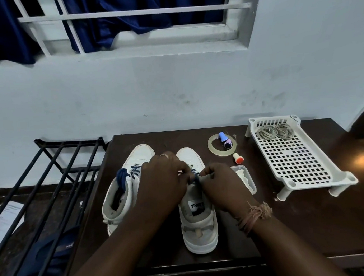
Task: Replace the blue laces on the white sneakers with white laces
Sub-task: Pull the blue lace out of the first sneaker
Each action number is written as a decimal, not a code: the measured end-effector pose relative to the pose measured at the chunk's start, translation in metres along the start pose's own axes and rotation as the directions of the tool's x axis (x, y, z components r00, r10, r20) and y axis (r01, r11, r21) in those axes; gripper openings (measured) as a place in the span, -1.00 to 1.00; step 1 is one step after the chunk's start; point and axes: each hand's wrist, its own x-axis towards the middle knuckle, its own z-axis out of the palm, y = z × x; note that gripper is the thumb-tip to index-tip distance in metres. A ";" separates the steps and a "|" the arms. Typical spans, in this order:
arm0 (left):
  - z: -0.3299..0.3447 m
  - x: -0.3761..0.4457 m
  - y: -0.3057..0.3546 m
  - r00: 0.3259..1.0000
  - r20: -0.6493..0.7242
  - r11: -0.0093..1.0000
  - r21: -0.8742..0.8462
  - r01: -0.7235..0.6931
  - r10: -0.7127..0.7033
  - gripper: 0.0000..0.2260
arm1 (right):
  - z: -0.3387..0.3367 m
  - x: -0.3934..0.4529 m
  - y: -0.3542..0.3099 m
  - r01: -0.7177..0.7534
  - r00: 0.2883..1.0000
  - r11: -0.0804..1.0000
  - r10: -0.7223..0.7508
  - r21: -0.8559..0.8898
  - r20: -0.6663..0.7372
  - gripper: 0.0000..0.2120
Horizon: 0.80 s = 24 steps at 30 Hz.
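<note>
Two white sneakers stand on the dark table, toes pointing away from me. The left sneaker (124, 186) still carries a blue lace (124, 176) bunched at its tongue. Over the right sneaker (199, 219) both hands work at its blue lace (196, 180). My left hand (162, 180) pinches the lace from the left, and my right hand (221, 184) pinches it from the right, just above the tongue. Two coils of white laces (275, 131) lie at the far end of the white perforated tray (298, 161).
A roll of clear tape (212, 149), a small blue and purple object (224, 140), an orange-tipped cap (237, 158) and a clear plastic box (245, 177) lie between sneakers and tray. A black metal rack (49, 181) stands left of the table.
</note>
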 end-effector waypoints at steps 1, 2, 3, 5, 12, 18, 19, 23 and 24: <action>-0.001 0.001 0.002 0.997 -0.037 0.980 -0.188 0.063 -0.071 -0.90 | -0.001 0.000 0.000 -0.004 1.000 1.000 0.004 0.003 -0.002 -0.93; -0.002 0.002 0.004 0.985 -0.006 0.901 -0.405 0.158 -0.175 -0.87 | -0.001 0.000 0.000 -0.007 1.000 1.000 0.007 0.004 -0.002 -0.93; -0.006 0.002 0.007 0.961 0.078 0.752 -0.606 0.258 -0.266 -0.85 | -0.001 0.000 0.000 -0.008 1.000 1.000 0.008 0.002 0.000 -0.93; -0.013 0.003 0.016 0.898 0.268 0.309 -0.872 0.380 -0.349 -0.84 | -0.001 0.000 -0.001 0.001 1.000 1.000 -0.001 -0.007 0.002 -0.95; -0.038 0.013 -0.002 0.912 0.095 0.434 -0.856 0.280 -0.400 -0.89 | 0.000 -0.001 -0.003 -0.016 1.000 1.000 0.016 0.000 0.009 -0.95; -0.014 0.005 -0.010 0.982 -0.139 0.988 -0.110 0.111 -0.126 -0.89 | 0.000 -0.009 -0.008 0.074 0.997 0.993 -0.074 -0.095 0.007 -0.85; -0.013 0.006 -0.012 0.980 -0.160 0.992 -0.038 0.117 -0.122 -0.86 | -0.001 -0.012 -0.010 0.116 0.993 0.983 -0.116 -0.139 0.011 -0.81; -0.007 0.004 -0.008 0.989 -0.049 0.987 -0.092 0.134 -0.139 -0.69 | -0.004 -0.018 -0.016 0.328 0.943 0.885 -0.329 -0.331 0.052 -0.79; -0.006 0.001 -0.006 0.990 -0.006 0.980 -0.143 0.137 -0.139 -0.71 | -0.004 -0.018 -0.017 0.356 0.932 0.857 -0.353 -0.374 0.077 -0.82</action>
